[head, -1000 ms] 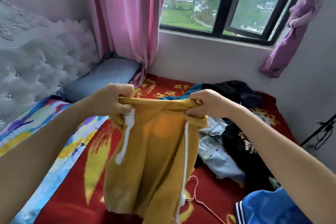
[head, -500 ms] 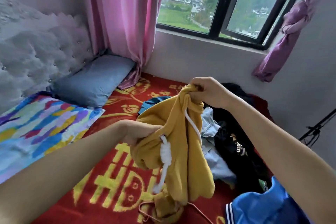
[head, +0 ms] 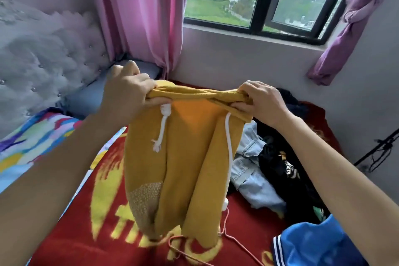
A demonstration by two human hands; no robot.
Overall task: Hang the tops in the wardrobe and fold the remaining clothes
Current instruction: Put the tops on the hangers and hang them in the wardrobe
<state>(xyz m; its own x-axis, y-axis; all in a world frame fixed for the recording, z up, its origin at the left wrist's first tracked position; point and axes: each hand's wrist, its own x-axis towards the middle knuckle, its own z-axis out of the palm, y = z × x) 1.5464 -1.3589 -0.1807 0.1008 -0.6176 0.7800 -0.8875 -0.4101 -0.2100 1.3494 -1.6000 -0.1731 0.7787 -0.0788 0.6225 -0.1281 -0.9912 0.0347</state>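
Item: yellow garment, held above the bed. My left hand and right hand each grip one end of its top edge; long axis straight down. Hanger beneath, nearer my right.

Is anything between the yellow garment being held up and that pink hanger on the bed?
Nothing visible does. The left hand and right hand hold the mustard-yellow knit garment directly above the thin pink wire hanger on the red blanket.

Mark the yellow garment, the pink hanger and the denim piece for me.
yellow garment [head: 190, 168], head view, middle of its hanging front.
pink hanger [head: 225, 220], head view, wire beside the garment's lower edge.
denim piece [head: 252, 179], head view, pale middle fabric.
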